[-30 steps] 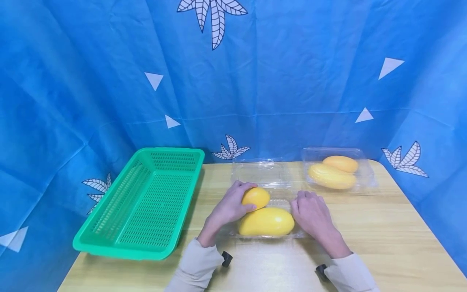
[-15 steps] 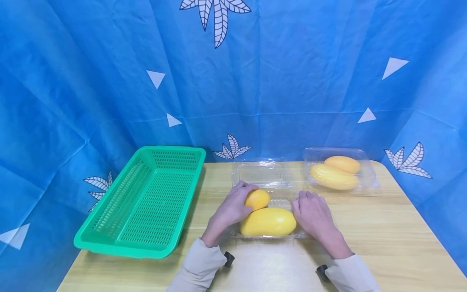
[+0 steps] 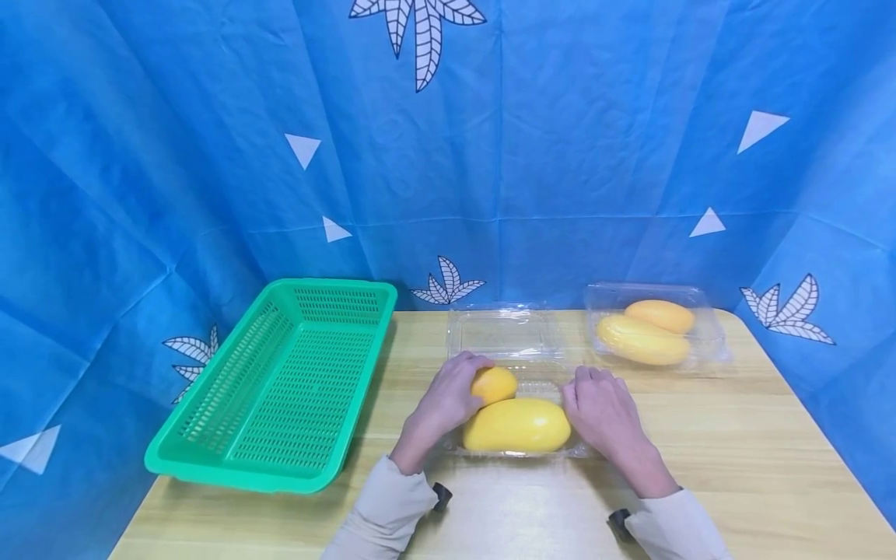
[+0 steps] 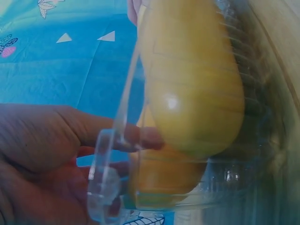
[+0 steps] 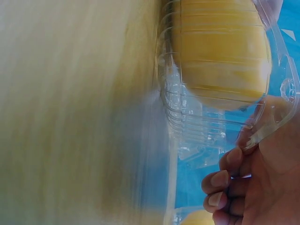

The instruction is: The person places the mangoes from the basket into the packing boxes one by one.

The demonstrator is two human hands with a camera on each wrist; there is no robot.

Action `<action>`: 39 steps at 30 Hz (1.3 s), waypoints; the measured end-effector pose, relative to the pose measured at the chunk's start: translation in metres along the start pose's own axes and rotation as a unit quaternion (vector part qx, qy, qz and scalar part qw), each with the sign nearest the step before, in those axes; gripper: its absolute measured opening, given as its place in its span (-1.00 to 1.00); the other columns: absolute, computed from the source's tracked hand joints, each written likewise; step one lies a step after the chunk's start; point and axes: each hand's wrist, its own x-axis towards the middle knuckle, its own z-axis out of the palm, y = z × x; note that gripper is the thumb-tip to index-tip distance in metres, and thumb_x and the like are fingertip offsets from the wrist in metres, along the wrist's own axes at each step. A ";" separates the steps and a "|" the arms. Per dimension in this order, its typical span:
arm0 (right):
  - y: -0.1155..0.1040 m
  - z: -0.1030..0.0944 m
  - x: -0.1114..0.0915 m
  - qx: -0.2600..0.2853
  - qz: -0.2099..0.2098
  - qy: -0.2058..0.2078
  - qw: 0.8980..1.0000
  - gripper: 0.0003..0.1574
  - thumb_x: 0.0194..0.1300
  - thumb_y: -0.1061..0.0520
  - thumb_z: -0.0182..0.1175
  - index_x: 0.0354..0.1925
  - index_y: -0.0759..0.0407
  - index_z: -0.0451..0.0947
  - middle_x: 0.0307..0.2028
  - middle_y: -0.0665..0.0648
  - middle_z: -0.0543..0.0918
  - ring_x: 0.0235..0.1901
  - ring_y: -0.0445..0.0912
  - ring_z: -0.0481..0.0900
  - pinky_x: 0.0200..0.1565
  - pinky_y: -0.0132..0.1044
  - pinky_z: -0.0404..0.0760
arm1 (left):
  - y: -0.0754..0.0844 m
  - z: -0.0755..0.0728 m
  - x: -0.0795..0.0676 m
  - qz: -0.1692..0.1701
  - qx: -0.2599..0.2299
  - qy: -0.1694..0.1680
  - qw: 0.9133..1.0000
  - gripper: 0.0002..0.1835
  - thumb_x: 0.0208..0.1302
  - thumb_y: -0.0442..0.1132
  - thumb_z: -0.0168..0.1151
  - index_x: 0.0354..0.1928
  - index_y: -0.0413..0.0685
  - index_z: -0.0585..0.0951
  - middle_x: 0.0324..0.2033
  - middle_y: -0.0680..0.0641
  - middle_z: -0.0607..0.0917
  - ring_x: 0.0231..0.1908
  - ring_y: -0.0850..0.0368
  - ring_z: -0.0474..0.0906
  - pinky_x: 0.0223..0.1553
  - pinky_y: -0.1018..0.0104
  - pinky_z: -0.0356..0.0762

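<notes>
A clear plastic clamshell box (image 3: 537,389) lies on the table with its lid (image 3: 502,330) folded back. Inside it, a large yellow mango (image 3: 518,426) fills the near side. My left hand (image 3: 444,400) grips a smaller orange-yellow mango (image 3: 495,386) at the box's far left; in the left wrist view the thumb (image 4: 150,138) presses on this mango (image 4: 164,176). On the other side, my right hand (image 3: 605,408) holds the box's right edge; the right wrist view shows curled fingers (image 5: 220,180) at the rim (image 5: 269,133).
A green slotted basket (image 3: 157,459) stands on the left of the wooden table (image 3: 756,451). At the back right is another clear box (image 3: 710,330) with two mangoes (image 3: 642,339) in it. Blue patterned cloth (image 3: 560,155) hangs behind and at both sides.
The left hand and the smaller mango have settled slightly lower against the large mango. The right hand stays at the box's edge. The head view has shifted a little.
</notes>
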 end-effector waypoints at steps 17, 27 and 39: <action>-0.003 -0.005 -0.002 -0.004 -0.009 0.009 1.000 -0.68 0.45 0.18 -0.02 -0.50 0.11 0.32 -0.55 0.07 0.36 -0.48 0.02 0.33 -0.33 -0.09 0.40 | -0.005 -0.009 0.000 0.000 -0.024 -0.005 1.000 -0.39 0.05 -0.53 0.45 0.22 -0.19 0.61 0.07 -0.16 0.63 0.03 -0.08 0.53 0.14 0.00 0.55; -0.003 -0.004 -0.002 -0.006 -0.011 0.009 1.000 -0.68 0.45 0.18 -0.04 -0.51 0.11 0.31 -0.55 0.07 0.35 -0.48 0.01 0.33 -0.34 -0.10 0.39 | -0.026 -0.026 0.007 -0.012 -0.093 0.058 0.994 -0.63 0.32 -0.40 0.36 0.15 -0.23 0.63 0.05 -0.25 0.68 0.06 -0.13 0.60 0.13 0.01 0.60; -0.005 -0.005 -0.003 -0.003 -0.007 0.001 1.000 -0.68 0.46 0.18 -0.02 -0.50 0.10 0.33 -0.54 0.06 0.36 -0.46 0.01 0.34 -0.32 -0.11 0.39 | -0.056 -0.021 0.019 -0.077 -0.203 0.114 0.969 -0.45 0.44 -0.28 0.26 0.42 -0.22 0.42 0.29 -0.41 0.44 0.25 -0.33 0.46 0.21 -0.08 0.55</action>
